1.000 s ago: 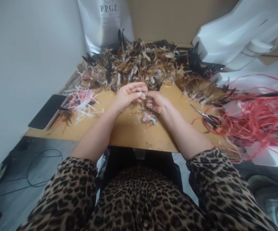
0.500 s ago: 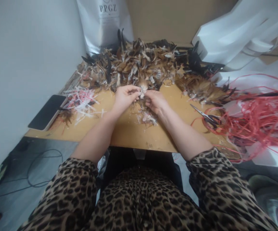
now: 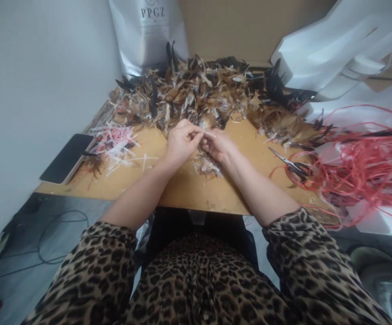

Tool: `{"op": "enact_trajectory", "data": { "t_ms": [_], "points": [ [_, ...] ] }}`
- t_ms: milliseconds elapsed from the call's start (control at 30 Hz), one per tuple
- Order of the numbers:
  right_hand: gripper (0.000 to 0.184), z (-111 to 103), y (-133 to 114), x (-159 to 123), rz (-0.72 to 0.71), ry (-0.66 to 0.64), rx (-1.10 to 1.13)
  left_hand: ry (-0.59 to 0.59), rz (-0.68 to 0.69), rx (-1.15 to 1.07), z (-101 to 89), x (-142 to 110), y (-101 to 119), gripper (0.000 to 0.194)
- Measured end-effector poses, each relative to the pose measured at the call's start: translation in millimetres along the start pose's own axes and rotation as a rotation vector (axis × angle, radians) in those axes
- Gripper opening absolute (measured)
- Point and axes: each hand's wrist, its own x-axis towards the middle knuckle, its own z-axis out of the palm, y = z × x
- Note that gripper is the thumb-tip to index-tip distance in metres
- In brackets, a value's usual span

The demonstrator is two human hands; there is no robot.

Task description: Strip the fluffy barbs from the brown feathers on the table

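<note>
Just in front of the brown feather pile (image 3: 196, 92), my left hand (image 3: 183, 141) and my right hand (image 3: 221, 144) meet with closed fingertips. Between them shows a small feather (image 3: 206, 123), pale and fluffy at its base and brown above; fingers hide part of it. Both thumbs and index fingers pinch around this spot. Below my hands a small clump of whitish and brown feather scraps (image 3: 210, 166) lies on the wooden tabletop (image 3: 196, 196).
Scissors (image 3: 289, 161) lie at right beside tangled red plastic strips (image 3: 368, 174). White and pink strip cuttings (image 3: 116, 140) and a phone (image 3: 66, 158) are at left. Behind stands a silvery bag (image 3: 151, 40); white plastic sheeting (image 3: 331, 45) hangs back right.
My left hand has shifted slightly right, closer to my right hand, and its fingertips now cover more of the pale feather base. The surrounding things stay put.
</note>
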Motion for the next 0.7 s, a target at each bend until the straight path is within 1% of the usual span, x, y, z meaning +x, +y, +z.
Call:
{"op": "enact_trajectory", "data": {
  "t_ms": [133, 233, 367, 467, 567, 700],
  "points": [
    [0.017, -2, -6, 0, 0.104, -0.012, 0.171, 0.024, -0.011, -0.028, 5.6, -4, 2, 0.009],
    [0.015, -3, -10, -2, 0.159, -0.004, 0.244, 0.001, 0.015, -0.044, 6.7, -5, 3, 0.01],
    [0.015, -3, -12, -2, 0.167, 0.005, 0.29, -0.032, 0.055, -0.047, 6.2, -7, 4, 0.01],
    [0.016, -4, -11, -2, 0.161, -0.01, 0.297, -0.026, 0.073, -0.05, 7.1, -7, 3, 0.012],
    [0.016, -4, -9, -2, 0.156, -0.036, 0.309, 0.007, 0.03, -0.09, 9.6, -7, 0, 0.011],
    [0.018, -3, -8, -4, 0.161, -0.068, 0.344, 0.042, -0.035, -0.222, 14.3, -6, -3, 0.01]
  ]
}}
